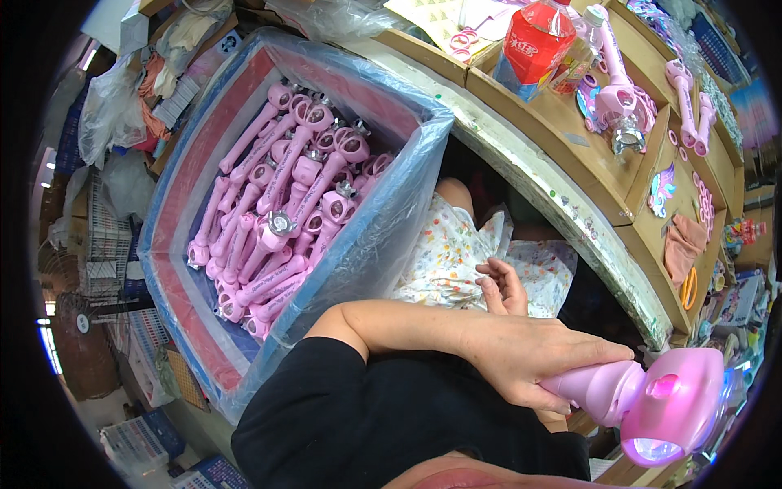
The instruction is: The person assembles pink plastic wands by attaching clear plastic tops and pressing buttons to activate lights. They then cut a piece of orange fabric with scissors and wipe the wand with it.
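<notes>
My left hand (521, 354) is wrapped round the handle of a pink toy wand (672, 407), held out at the lower right. The wand's wide head points away from my fingers, and a pale light glows at its rim. Above my left forearm, over my lap, my right hand (504, 287) shows only loosely bent fingers, apart and with nothing visible in them. The left arm hides the rest of it. To the left stands a blue bin (366, 90) lined with clear plastic, where a heap of pink wands (285, 187) with clear-ended heads lies.
A workbench (562, 208) with cardboard trays curves along the right. On it are a red-labelled bottle (533, 49), another wand (617, 98), pink handles (688, 106), a winged sticker (661, 191), a pink cloth (686, 248) and orange-handled scissors (689, 288). A fan (81, 323) stands far left.
</notes>
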A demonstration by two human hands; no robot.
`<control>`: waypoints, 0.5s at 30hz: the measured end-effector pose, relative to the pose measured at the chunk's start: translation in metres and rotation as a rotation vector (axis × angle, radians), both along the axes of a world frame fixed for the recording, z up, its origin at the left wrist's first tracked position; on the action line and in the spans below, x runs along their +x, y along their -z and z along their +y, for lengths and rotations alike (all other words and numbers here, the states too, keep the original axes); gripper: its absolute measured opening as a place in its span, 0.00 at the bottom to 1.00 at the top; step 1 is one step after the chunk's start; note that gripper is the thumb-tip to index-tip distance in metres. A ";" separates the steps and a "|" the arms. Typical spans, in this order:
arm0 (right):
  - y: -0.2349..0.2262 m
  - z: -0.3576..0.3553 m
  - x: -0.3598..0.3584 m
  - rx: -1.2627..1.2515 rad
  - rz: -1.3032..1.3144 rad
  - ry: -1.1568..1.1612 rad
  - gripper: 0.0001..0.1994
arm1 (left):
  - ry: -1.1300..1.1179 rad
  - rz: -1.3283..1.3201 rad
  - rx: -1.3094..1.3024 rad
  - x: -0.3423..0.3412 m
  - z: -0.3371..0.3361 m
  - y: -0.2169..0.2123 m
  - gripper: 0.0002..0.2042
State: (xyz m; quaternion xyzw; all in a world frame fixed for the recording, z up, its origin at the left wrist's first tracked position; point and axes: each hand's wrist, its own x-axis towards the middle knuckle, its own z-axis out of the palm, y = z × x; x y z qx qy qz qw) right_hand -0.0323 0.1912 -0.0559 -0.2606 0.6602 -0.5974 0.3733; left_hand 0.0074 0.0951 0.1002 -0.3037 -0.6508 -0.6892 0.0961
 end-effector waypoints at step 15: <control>-0.007 -0.002 0.002 0.041 0.052 -0.064 0.18 | 0.037 -0.021 -0.006 -0.001 -0.002 -0.007 0.40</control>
